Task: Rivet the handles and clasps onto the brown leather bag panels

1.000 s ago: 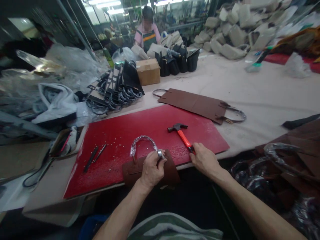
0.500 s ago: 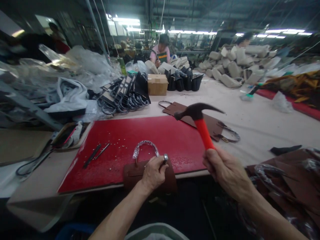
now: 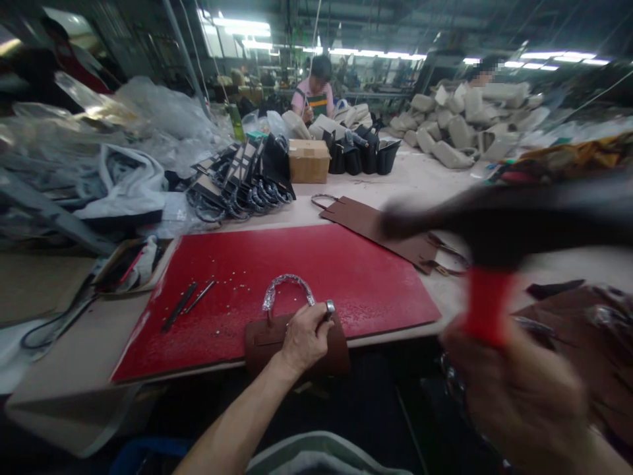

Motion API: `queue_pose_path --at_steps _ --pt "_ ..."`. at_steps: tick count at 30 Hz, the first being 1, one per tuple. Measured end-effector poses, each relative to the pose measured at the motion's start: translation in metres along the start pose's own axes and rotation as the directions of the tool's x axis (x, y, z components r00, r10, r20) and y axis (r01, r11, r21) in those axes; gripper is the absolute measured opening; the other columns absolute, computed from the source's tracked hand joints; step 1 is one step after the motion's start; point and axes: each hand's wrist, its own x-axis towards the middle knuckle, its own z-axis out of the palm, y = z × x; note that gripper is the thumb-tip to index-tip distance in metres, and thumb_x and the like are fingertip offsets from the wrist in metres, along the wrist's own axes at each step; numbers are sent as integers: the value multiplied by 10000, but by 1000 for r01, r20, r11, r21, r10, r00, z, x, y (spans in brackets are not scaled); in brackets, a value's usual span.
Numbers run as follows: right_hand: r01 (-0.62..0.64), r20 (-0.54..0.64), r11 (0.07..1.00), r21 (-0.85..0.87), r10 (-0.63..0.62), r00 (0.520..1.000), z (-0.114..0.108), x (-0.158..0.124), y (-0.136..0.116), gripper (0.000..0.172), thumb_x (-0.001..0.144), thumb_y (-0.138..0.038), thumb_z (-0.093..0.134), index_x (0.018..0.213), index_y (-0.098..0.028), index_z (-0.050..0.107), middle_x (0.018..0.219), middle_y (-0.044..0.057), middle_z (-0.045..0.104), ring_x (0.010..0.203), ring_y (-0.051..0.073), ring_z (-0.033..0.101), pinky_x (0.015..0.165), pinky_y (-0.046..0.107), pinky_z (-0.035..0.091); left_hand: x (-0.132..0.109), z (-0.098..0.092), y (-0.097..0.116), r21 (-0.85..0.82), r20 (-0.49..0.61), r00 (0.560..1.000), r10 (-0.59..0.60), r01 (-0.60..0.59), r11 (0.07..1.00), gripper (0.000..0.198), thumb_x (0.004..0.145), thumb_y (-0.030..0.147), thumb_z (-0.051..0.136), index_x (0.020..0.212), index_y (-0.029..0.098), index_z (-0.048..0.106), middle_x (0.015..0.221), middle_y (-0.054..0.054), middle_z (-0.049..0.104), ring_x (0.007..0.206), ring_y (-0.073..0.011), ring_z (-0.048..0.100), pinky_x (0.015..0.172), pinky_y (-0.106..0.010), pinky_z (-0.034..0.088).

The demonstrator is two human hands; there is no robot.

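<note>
My left hand (image 3: pixel 307 336) is closed around a short metal punch (image 3: pixel 330 307), whose round top shows above the fingers; its lower end is hidden. Under that hand lies a brown leather bag piece (image 3: pixel 264 336) with a plastic-wrapped handle (image 3: pixel 288 280), across the front edge of the red board (image 3: pixel 297 251). My right hand (image 3: pixel 519 389) grips the red handle of a claw hammer (image 3: pixel 494 231), raised high and close to the camera, blurred by motion. Two thin dark metal rods (image 3: pixel 190 303) rest on the board's left part among small pale bits.
Another brown bag piece (image 3: pixel 366 221) lies behind the board. A cardboard box (image 3: pixel 309 161) stands farther back, with black bag parts (image 3: pixel 247 175) to its left. Brown pieces (image 3: pixel 583 330) are stacked at right. A tray (image 3: pixel 133 264) sits at left. A person (image 3: pixel 314 92) works across the table.
The hammer in my right hand has swung up, rightward and nearer the camera. My left hand stays on the bag piece with the punch.
</note>
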Motion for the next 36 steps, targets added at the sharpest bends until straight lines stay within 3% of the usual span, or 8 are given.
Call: queue_pose_path --at_steps 4,8,13,16,19,25,30,36 --pt "-16 331 1000 10 12 944 23 -1 16 375 940 -548 354 738 -253 466 504 5 496 392 155 400 454 309 218 1 -1 0 21 16 1000 -26 26 999 88 854 126 560 867 206 593 828 -54 642 854 -230 631 789 -352 517" --pt "-214 422 967 138 138 896 42 15 34 441 945 -587 303 716 -238 449 550 -8 470 471 145 410 482 280 289 1 -2 -1 -31 4 1000 3 -3 1000 131 854 125 565 943 205 616 922 -75 670 938 -241 644 880 -383 524" --pt "-405 535 899 166 263 803 98 35 64 412 966 -496 290 707 -215 444 595 0 486 542 149 473 539 267 362 2 -3 -1 -29 6 1000 4 -3 1000 118 861 129 566 934 202 622 939 -79 675 941 -236 644 877 -377 528" --pt "-260 404 964 -58 261 877 127 44 71 294 964 -370 359 878 -167 554 774 77 598 700 208 571 663 322 434 3 -4 0 -29 3 1000 7 -7 1000 129 862 132 569 959 203 618 944 -79 674 943 -237 639 884 -382 524" --pt "13 201 991 -136 14 979 145 50 62 341 925 -308 456 1168 -102 577 1149 198 599 1015 303 577 865 431 458 4 -6 3 -19 11 1000 4 -4 1000 120 867 132 559 951 203 607 920 -76 667 918 -236 635 878 -383 522" --pt "340 292 909 243 -403 868 192 47 30 646 796 -336 609 1387 -117 472 1442 198 470 1347 348 407 1109 563 312 3 -6 3 -10 24 1000 18 -18 1000 108 883 153 527 942 200 604 913 -77 666 911 -237 629 876 -385 516" --pt "280 350 935 216 -342 872 215 40 24 677 833 -348 581 1448 -111 423 1492 195 441 1417 340 336 1162 601 194 1 -10 -1 -205 -69 990 -126 110 973 151 887 182 548 991 185 658 1013 -80 712 984 -221 666 925 -350 524" --pt "238 438 953 186 -297 849 205 44 19 714 851 -421 631 1482 -169 411 1539 147 397 1456 323 275 1191 577 157 -2 -59 -3 -363 -193 900 -392 305 880 222 925 330 589 1043 168 684 1084 -91 725 1013 -215 687 945 -332 533"
